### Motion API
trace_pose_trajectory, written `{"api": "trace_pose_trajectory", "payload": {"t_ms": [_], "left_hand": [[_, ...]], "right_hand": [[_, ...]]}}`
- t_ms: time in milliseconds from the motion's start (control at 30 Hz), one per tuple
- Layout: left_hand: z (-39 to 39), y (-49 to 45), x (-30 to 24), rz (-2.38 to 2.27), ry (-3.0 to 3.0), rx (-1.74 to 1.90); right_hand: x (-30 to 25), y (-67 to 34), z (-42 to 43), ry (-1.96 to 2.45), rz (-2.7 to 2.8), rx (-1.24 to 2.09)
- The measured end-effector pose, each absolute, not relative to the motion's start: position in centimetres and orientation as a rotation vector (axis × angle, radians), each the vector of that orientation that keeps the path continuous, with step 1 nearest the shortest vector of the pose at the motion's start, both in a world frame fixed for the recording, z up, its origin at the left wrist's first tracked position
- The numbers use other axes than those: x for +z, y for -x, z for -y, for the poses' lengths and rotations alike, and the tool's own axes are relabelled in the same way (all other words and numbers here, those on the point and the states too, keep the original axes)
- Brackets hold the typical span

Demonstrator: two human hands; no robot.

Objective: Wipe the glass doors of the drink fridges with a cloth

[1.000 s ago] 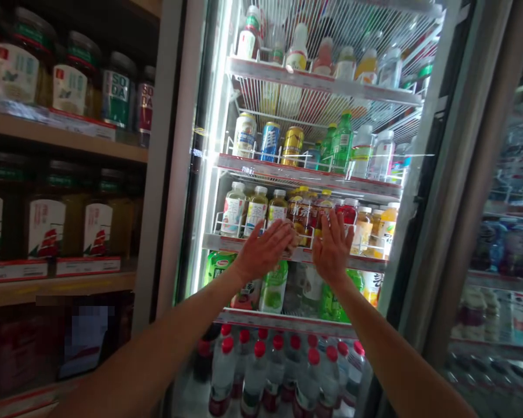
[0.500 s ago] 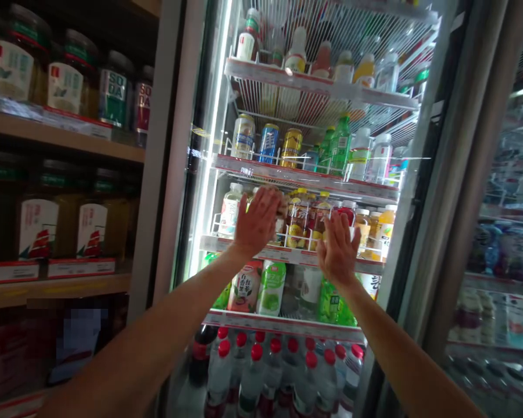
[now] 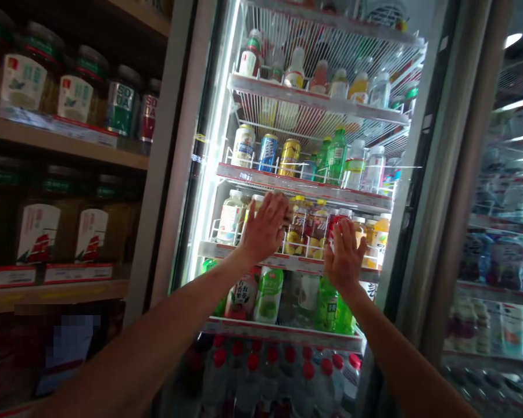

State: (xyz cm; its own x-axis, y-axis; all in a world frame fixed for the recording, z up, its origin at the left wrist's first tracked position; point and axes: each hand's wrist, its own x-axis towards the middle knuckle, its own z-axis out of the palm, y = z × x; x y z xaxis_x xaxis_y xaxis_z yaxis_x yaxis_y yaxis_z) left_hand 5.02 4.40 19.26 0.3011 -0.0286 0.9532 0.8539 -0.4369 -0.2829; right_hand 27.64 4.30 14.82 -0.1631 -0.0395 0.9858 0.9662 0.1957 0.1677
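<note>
Two bare hands, both open and unclenched, reach towards a lit drinks fridge (image 3: 386, 220), with yellow-capped bottles (image 3: 298, 223) on a shelf between them.

Left of the yellow-capped bottles, the left hand (image 3: 265, 227) has its fingers extended and partly blurred; just right of and slightly below them, the right hand (image 3: 344, 253) is flat with fingers pointing up; whether either touches anything, I cannot tell. Farther left of these bottles stands a pale, white-capped bottle (image 3: 230, 222); on the shelf above them, a gold can (image 3: 290, 157) and a green bottle (image 3: 336, 155); on the shelf below, a green-and-white bottle (image 3: 269, 296).
</note>
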Motion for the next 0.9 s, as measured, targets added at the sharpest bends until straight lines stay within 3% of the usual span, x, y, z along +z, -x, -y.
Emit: {"api": "trace_pose_trajectory", "payload": {"t_ms": [267, 533, 700, 900], "left_hand": [[-4.0, -4.9, 16.7, 0.65, 1.895, -1.214], [-4.2, 0.6, 15.3, 0.605, 1.805, -1.231], [-4.5, 0.4, 14.6, 0.685, 1.657, -1.258], [-4.7, -1.0, 14.4, 0.836, 1.563, -1.191]], "right_hand": [[15.6, -21.0, -1.8, 0.48, 1.693, -0.898], [15.5, -14.4, -2.7, 0.872, 1.603, -0.991], [16.1, -20.3, -4.2, 0.808, 1.543, -1.231], [17.3, -28.1, -5.1, 1.082, 1.033, -1.063]]}}
